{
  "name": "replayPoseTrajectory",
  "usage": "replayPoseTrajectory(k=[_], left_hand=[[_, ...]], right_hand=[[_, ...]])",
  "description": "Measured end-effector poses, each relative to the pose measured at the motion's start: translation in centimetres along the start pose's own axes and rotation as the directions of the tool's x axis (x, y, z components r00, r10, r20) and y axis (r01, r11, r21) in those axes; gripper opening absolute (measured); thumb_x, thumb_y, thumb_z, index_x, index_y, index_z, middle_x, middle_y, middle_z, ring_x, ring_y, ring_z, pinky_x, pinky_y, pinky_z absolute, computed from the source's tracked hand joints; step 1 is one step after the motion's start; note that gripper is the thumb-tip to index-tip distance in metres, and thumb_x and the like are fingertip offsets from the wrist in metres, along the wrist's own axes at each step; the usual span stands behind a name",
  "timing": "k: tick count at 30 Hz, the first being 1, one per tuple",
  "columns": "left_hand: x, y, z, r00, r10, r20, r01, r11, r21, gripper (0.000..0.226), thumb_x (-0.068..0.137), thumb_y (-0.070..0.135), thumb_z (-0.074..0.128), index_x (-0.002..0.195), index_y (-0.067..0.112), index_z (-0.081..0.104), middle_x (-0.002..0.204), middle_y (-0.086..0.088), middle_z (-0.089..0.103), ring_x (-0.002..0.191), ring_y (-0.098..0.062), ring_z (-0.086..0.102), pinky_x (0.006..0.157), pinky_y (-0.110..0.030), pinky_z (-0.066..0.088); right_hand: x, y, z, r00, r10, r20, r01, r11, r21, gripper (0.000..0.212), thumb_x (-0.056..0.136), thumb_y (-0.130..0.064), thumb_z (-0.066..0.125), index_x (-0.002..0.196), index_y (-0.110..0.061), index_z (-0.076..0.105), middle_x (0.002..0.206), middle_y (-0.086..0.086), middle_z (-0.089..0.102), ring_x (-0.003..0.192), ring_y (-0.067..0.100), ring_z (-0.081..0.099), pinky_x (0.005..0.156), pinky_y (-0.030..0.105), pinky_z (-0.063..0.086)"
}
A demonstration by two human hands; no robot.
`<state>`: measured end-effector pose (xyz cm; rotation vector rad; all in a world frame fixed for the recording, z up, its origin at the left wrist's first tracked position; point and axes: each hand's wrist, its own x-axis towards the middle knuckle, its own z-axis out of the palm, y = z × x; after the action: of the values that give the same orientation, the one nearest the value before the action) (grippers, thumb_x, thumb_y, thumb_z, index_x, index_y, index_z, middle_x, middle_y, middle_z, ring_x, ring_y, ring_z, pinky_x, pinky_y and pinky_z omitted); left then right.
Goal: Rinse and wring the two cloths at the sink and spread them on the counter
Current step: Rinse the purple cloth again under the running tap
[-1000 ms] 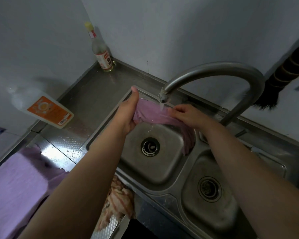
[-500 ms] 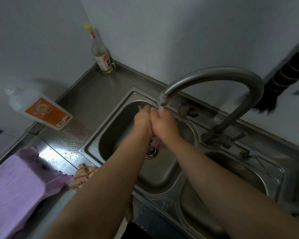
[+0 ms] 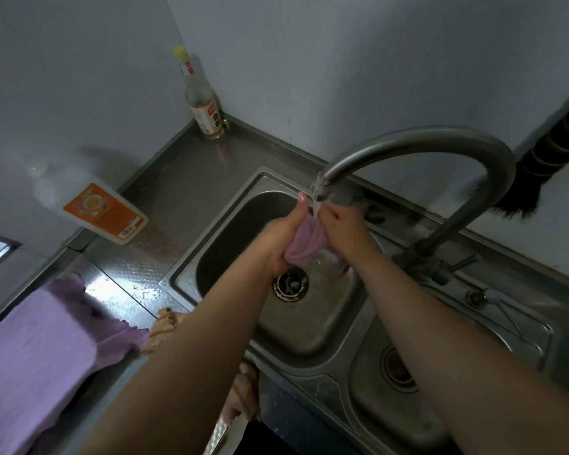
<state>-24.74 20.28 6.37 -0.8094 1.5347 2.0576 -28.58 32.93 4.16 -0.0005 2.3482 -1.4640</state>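
Observation:
A bunched purple cloth (image 3: 306, 244) hangs between my two hands over the left sink basin (image 3: 224, 231), right under the faucet spout (image 3: 321, 188), and water runs onto it. My left hand (image 3: 283, 236) grips its left side with the thumb up. Against it, my right hand (image 3: 342, 229) grips the right side, and a tail of the cloth droops below that hand. A second purple cloth (image 3: 37, 349) lies spread flat on the counter at the far left.
An orange-labelled bottle (image 3: 102, 210) leans on the left wall and a glass bottle (image 3: 204, 106) stands in the corner. A striped rag (image 3: 165, 326) lies at the counter edge. The right basin (image 3: 440, 418) and a dark brush (image 3: 539, 165) are to the right.
My hands went from stretching the cloth wide, to pressing together under the tap, and now sit slightly apart with the cloth bunched between them.

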Motion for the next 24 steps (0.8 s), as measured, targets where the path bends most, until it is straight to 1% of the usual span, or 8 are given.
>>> replayPoseTrajectory(k=[2,5,7,10,14,17,20,24], left_hand=[[0.0,0.4,-2.0,0.998,-0.009,0.062,-0.002,0.985,0.175,0.061,0.074,0.057,0.069,0.108,0.006,0.065,0.109,-0.017,0.069,0.092,-0.025,0.069,0.085,-0.039,0.055],[-0.4,0.6,-3.8,0.988,-0.084,0.132,0.024,0.915,0.404,0.089,0.069,0.042,0.079,0.143,0.014,0.038,0.136,-0.01,0.054,0.12,-0.03,0.055,0.104,-0.049,0.043],[-0.5,0.7,-3.9,0.974,-0.091,0.206,-0.026,0.864,0.502,0.061,0.082,0.024,0.07,0.137,0.013,0.046,0.13,-0.005,0.059,0.122,-0.029,0.055,0.103,-0.041,0.045],[-0.8,1.4,-3.7,0.961,-0.078,0.265,-0.12,0.745,0.656,0.026,0.086,0.023,0.067,0.11,0.013,0.065,0.107,-0.005,0.07,0.104,-0.023,0.066,0.099,-0.039,0.05],[-1.0,2.9,-3.9,0.952,0.188,0.244,-0.287,0.828,0.481,0.02,0.094,0.019,0.057,0.107,0.007,0.065,0.092,-0.008,0.068,0.077,-0.013,0.066,0.073,-0.024,0.053],[-1.4,3.7,-3.0,0.926,0.305,0.224,-0.37,0.852,0.37,0.013,0.095,0.007,0.054,0.094,0.011,0.066,0.085,-0.005,0.067,0.073,-0.01,0.065,0.07,-0.023,0.052],[-1.1,3.3,-2.0,0.911,0.348,0.221,-0.409,0.831,0.377,0.012,0.094,0.005,0.053,0.093,0.011,0.064,0.083,-0.002,0.066,0.071,-0.006,0.065,0.068,-0.023,0.051],[-1.4,4.1,-1.7,0.9,0.371,0.23,-0.398,0.914,0.083,0.017,0.096,0.001,0.047,0.092,0.009,0.061,0.083,-0.005,0.07,0.08,-0.018,0.066,0.076,-0.032,0.055]], right_hand=[[-0.3,0.0,-0.7,0.999,0.041,0.032,-0.043,0.995,0.085,0.035,0.099,-0.031,0.047,0.071,-0.011,0.056,0.066,0.003,0.054,0.063,0.015,0.052,0.059,0.025,0.04],[-0.2,-0.4,-2.0,0.996,0.033,0.087,-0.043,0.993,0.113,0.036,0.098,-0.034,0.049,0.092,-0.001,0.063,0.077,0.003,0.061,0.068,0.012,0.058,0.056,0.018,0.048],[-0.1,-0.4,-2.3,0.988,-0.059,0.14,0.049,0.996,0.072,0.037,0.097,-0.033,0.051,0.093,0.001,0.064,0.082,0.007,0.064,0.073,0.013,0.058,0.059,0.017,0.047],[-0.4,-0.6,-1.9,0.967,-0.138,0.216,0.134,0.99,0.036,0.045,0.096,-0.043,0.05,0.094,0.0,0.063,0.086,0.016,0.063,0.079,0.018,0.057,0.068,0.029,0.045],[-0.7,0.9,-1.8,0.955,-0.088,0.284,0.077,0.996,0.048,0.036,0.096,-0.044,0.049,0.095,-0.011,0.063,0.09,0.007,0.066,0.084,0.02,0.064,0.078,0.037,0.052],[-0.5,2.7,-1.1,0.924,-0.075,0.374,0.037,0.993,0.109,0.021,0.094,-0.028,0.058,0.102,-0.01,0.064,0.1,0.011,0.069,0.099,0.027,0.066,0.094,0.047,0.051],[-0.4,3.4,-0.6,0.897,-0.057,0.439,0.028,0.997,0.073,0.014,0.09,-0.015,0.064,0.105,-0.015,0.065,0.102,0.003,0.071,0.101,0.017,0.066,0.094,0.036,0.051],[-0.7,4.8,0.0,0.873,0.017,0.488,-0.03,0.999,0.019,0.029,0.089,-0.014,0.065,0.118,-0.011,0.06,0.111,0.001,0.066,0.105,0.013,0.062,0.094,0.028,0.05]])
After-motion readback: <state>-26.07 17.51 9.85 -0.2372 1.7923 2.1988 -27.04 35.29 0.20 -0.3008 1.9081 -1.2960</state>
